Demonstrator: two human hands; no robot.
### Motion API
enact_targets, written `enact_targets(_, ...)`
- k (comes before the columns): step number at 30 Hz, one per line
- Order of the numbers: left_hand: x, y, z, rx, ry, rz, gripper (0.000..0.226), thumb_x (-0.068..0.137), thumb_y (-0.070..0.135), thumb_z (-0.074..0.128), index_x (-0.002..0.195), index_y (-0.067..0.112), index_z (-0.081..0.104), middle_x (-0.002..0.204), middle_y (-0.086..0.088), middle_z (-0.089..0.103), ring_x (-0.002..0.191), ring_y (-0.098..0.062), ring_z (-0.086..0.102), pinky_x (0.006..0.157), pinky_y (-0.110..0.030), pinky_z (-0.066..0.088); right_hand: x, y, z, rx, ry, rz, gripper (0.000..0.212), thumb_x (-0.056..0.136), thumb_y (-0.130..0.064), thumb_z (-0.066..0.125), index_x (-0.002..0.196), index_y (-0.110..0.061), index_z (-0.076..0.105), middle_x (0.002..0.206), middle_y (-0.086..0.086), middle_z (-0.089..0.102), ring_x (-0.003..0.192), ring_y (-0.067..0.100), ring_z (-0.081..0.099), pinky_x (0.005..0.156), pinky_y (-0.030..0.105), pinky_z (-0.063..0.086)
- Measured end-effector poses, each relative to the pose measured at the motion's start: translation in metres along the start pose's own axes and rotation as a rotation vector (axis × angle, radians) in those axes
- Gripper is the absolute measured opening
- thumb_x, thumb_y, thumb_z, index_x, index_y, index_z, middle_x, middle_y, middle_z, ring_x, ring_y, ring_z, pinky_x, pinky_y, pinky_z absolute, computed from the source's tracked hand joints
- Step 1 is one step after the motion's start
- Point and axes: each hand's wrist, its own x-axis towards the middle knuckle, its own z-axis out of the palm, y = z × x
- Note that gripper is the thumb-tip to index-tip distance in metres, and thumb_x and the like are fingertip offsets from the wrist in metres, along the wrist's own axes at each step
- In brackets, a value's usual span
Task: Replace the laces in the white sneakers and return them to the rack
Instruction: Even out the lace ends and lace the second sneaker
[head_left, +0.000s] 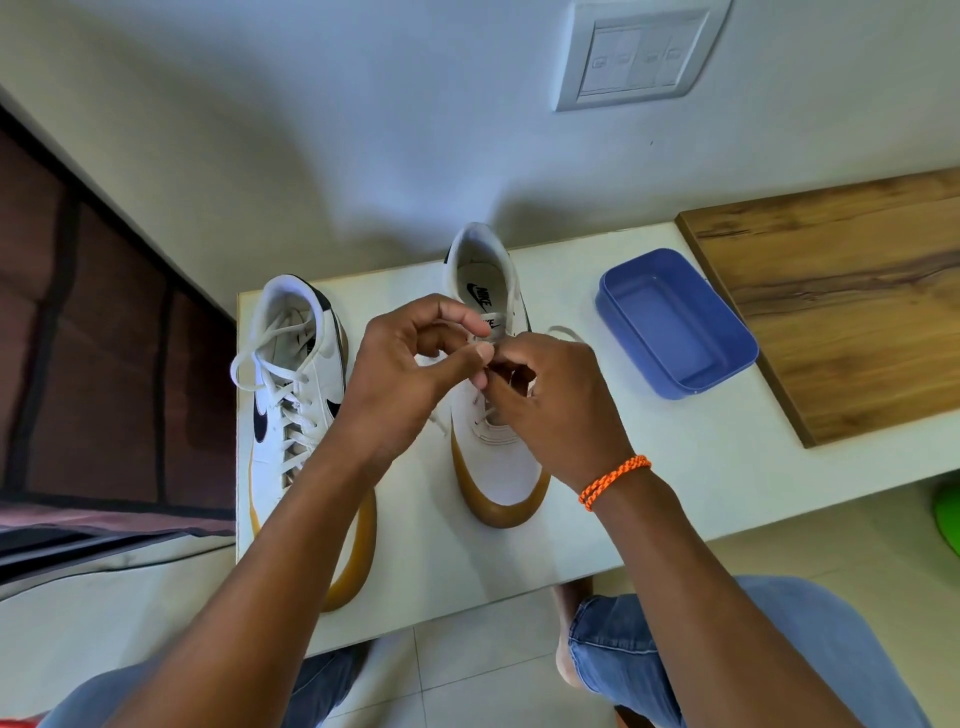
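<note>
My left hand (410, 358) and right hand (545, 400) both pinch the lace (485, 347) over the right shoe (493, 441), which points toe toward me.

Domestic interior, probably a home entry or bedroom corner: painted wall with switch plate (641, 52), tiled floor (467, 675), low white table (649, 467), wood-grain board (841, 291) right, bedding (93, 364) left.
</note>
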Motion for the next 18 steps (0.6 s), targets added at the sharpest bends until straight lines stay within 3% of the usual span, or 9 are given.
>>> enact_targets(3, -0.001, 0.002, 0.002, -0.128, -0.036, -0.073, 0.011, 0.099, 0.006, 0.07, 0.109, 0.007, 0.074, 0.068, -0.013, 0.072, 0.065, -0.02, 0.068, 0.081, -0.024, 0.057, 0.003, 0.002, -0.005, 0.018, 0.105, -0.012, 0.014, 0.099, -0.03, 0.072, 0.102, -0.019, 0.08, 0.092, -0.004, 0.077, 0.083, 0.011, 0.069, 0.075, 0.028, 0.061)
enact_targets(8, 0.003, -0.003, 0.002, -0.213, -0.045, -0.148, 0.017, 0.103, 0.005, 0.06, 0.112, 0.009, 0.075, 0.086, -0.017, 0.079, 0.067, -0.047, 0.056, 0.072, -0.032, 0.053, 0.006, 0.002, -0.011, 0.117, 0.28, 0.016, 0.015, 0.098, -0.022, 0.073, 0.108, -0.012, 0.08, 0.101, -0.002, 0.079, 0.09, 0.011, 0.072, 0.081, 0.022, 0.061)
enact_targets(13, 0.004, -0.005, 0.002, -0.265, 0.063, -0.153, 0.018, 0.103, 0.003, 0.057, 0.108, 0.005, 0.075, 0.073, -0.012, 0.065, 0.062, -0.022, 0.058, 0.079, -0.041, 0.053, 0.009, 0.003, -0.02, 0.291, 0.437, 0.168, 0.013, 0.1, -0.019, 0.071, 0.104, -0.011, 0.081, 0.088, -0.002, 0.078, 0.079, 0.013, 0.074, 0.068, 0.021, 0.06)
enact_targets(18, 0.005, -0.007, 0.001, -0.336, 0.113, -0.176, 0.021, 0.108, 0.014, 0.055, 0.108, 0.0, 0.07, 0.087, -0.012, 0.062, 0.061, -0.036, 0.065, 0.079, -0.048, 0.058, 0.011, 0.008, -0.027, 0.45, 0.541, 0.328, 0.012, 0.099, -0.015, 0.07, 0.101, -0.012, 0.081, 0.08, 0.001, 0.077, 0.071, 0.016, 0.073, 0.057, 0.023, 0.057)
